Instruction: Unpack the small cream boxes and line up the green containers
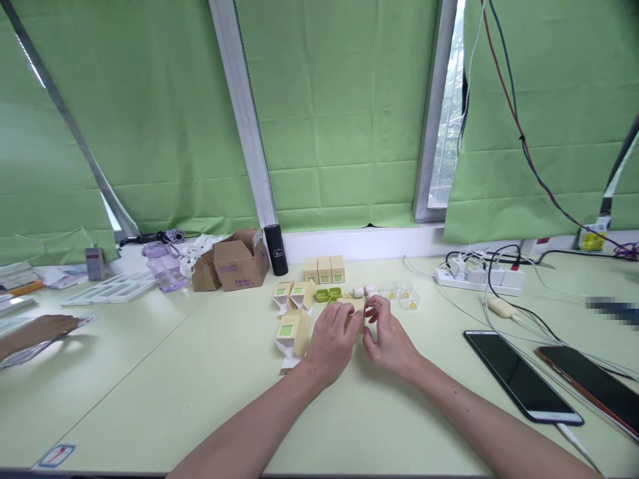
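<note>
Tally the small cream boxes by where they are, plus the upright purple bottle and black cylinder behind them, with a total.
Cream boxes in the back row: 3
Open-flapped cream boxes at the left: 3
Cream box between left hand and right hand: 1
Purple bottle: 1
Black cylinder: 1
Total: 9

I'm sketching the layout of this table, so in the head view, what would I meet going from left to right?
Another person's hand, lavender bottle, brown cardboard box, black cylinder, the wearer's left hand, the wearer's right hand, white power strip, orange-edged phone.
</note>
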The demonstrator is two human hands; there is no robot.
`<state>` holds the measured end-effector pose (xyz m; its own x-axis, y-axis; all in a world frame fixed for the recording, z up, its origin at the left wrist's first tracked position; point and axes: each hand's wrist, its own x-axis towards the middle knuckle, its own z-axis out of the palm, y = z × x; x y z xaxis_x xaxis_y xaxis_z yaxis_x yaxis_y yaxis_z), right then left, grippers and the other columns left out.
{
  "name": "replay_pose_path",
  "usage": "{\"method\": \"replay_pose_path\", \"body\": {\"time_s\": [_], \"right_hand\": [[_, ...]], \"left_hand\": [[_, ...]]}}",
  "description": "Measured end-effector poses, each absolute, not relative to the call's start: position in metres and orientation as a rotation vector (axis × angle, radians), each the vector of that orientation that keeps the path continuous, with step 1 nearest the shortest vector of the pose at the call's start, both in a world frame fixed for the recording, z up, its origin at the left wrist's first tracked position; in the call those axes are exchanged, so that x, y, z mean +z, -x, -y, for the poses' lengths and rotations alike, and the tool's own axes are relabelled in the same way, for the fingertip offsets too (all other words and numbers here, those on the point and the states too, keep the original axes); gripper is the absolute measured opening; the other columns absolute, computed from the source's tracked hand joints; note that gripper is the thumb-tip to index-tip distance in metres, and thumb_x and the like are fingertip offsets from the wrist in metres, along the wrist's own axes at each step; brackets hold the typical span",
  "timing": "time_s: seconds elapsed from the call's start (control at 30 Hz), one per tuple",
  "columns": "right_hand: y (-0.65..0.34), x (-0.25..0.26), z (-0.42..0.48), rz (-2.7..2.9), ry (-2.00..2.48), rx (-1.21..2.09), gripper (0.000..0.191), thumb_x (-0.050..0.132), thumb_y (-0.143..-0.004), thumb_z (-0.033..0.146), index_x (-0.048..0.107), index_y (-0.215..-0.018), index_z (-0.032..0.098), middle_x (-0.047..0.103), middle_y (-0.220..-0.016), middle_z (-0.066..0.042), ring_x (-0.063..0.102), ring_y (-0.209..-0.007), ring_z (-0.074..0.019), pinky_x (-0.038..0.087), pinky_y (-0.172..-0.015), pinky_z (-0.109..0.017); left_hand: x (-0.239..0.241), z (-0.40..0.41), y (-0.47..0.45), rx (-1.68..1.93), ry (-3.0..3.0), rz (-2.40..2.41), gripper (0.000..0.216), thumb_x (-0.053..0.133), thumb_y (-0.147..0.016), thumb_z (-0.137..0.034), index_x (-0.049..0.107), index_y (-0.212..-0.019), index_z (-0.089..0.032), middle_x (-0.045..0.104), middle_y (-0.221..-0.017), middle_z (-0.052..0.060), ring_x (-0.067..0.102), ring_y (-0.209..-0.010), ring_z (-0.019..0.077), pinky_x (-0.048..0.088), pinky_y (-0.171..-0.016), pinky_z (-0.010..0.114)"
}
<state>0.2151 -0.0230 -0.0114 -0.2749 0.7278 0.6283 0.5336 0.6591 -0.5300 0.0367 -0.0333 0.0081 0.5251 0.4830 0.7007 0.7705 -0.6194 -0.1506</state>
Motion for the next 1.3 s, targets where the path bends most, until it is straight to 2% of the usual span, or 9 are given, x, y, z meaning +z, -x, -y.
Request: {"method": "replay_pose_path", "body": {"time_s": [0.17,0.3,0.53,0.77,0.9,1.0,1.1,1.2,1.3], "right_hand": [[-0.215,-0.012,0.022,1.942,1.035,0.274,0.055,0.054,-0.085,0.019,0.028,-0.133,0.023,0.061,-0.113,-0.011,0.066,-0.095,-0.0263,0.057,-0.079,-0.042],[-0.216,-0.010,0.022,1.946,1.034,0.322,0.054,0.051,-0.084,0.017,0.027,-0.131,0.024,0.060,-0.119,-0.013,0.067,-0.092,-0.0250,0.056,-0.077,-0.040],[-0.219,-0.004,0.023,1.828,1.023,0.446,0.043,0.040,-0.094,0.021,0.028,-0.134,0.024,0.067,-0.122,-0.014,0.070,-0.088,-0.0246,0.054,-0.079,-0.041],[-0.226,0.001,0.017,1.671,1.060,0.532,0.027,0.033,-0.105,0.040,0.036,-0.128,0.026,0.074,-0.099,-0.006,0.062,-0.062,-0.0217,0.049,-0.066,-0.036],[-0.229,0.001,0.010,1.537,0.997,0.650,0.034,0.037,-0.105,0.053,0.038,-0.126,0.026,0.070,-0.121,-0.012,0.066,-0.062,-0.0189,0.055,-0.066,-0.036],[-0.230,-0.003,0.002,1.483,0.999,0.670,0.036,0.039,-0.104,0.055,0.039,-0.124,0.026,0.066,-0.127,-0.013,0.067,-0.061,-0.0176,0.057,-0.065,-0.037],[-0.233,-0.008,-0.006,1.506,1.014,0.530,0.029,0.040,-0.105,0.048,0.045,-0.122,0.025,0.065,-0.123,-0.012,0.069,-0.075,-0.0204,0.059,-0.070,-0.039],[-0.239,-0.011,-0.014,1.569,0.945,0.287,0.022,0.041,-0.105,0.035,0.050,-0.122,0.024,0.062,-0.122,-0.014,0.067,-0.104,-0.0263,0.060,-0.085,-0.044],[-0.245,-0.013,-0.019,1.694,0.843,0.064,0.027,0.042,-0.102,0.019,0.056,-0.124,0.025,0.061,-0.128,-0.014,0.060,-0.122,-0.0289,0.055,-0.101,-0.052]], "left_hand": [[0.007,0.034,-0.037,-0.897,2.362,1.060,0.033,0.052,-0.093,-0.008,0.056,-0.123,-0.021,0.061,-0.116,0.013,0.060,-0.106,0.0295,0.053,-0.089,0.046],[0.006,0.033,-0.035,-0.949,2.414,1.136,0.037,0.057,-0.090,-0.008,0.053,-0.124,-0.022,0.060,-0.120,0.013,0.059,-0.110,0.0310,0.053,-0.091,0.049],[0.002,0.031,-0.034,-1.106,2.489,1.327,0.052,0.066,-0.085,-0.013,0.047,-0.132,-0.024,0.056,-0.129,0.012,0.056,-0.120,0.0334,0.052,-0.096,0.052],[0.000,0.027,-0.033,-1.282,2.613,1.467,0.051,0.070,-0.088,-0.020,0.046,-0.133,-0.024,0.058,-0.131,0.012,0.056,-0.124,0.0312,0.049,-0.104,0.051],[0.000,0.026,-0.033,-1.324,2.624,1.548,0.050,0.072,-0.088,-0.020,0.046,-0.130,-0.024,0.059,-0.130,0.011,0.056,-0.125,0.0301,0.048,-0.105,0.048],[0.002,0.026,-0.033,-1.323,2.621,1.578,0.045,0.072,-0.088,-0.022,0.048,-0.125,-0.023,0.060,-0.127,0.010,0.057,-0.121,0.0301,0.048,-0.103,0.047],[0.004,0.027,-0.034,-1.288,2.631,1.578,0.037,0.070,-0.090,-0.022,0.051,-0.122,-0.023,0.061,-0.125,0.009,0.059,-0.118,0.0294,0.049,-0.100,0.046],[0.006,0.028,-0.034,-1.257,2.620,1.599,0.034,0.068,-0.091,-0.023,0.053,-0.121,-0.024,0.061,-0.124,0.009,0.059,-0.117,0.0296,0.050,-0.097,0.046],[0.006,0.029,-0.034,-1.250,2.619,1.612,0.037,0.067,-0.092,-0.024,0.053,-0.126,-0.025,0.060,-0.130,0.010,0.058,-0.122,0.0300,0.050,-0.100,0.047]]}}
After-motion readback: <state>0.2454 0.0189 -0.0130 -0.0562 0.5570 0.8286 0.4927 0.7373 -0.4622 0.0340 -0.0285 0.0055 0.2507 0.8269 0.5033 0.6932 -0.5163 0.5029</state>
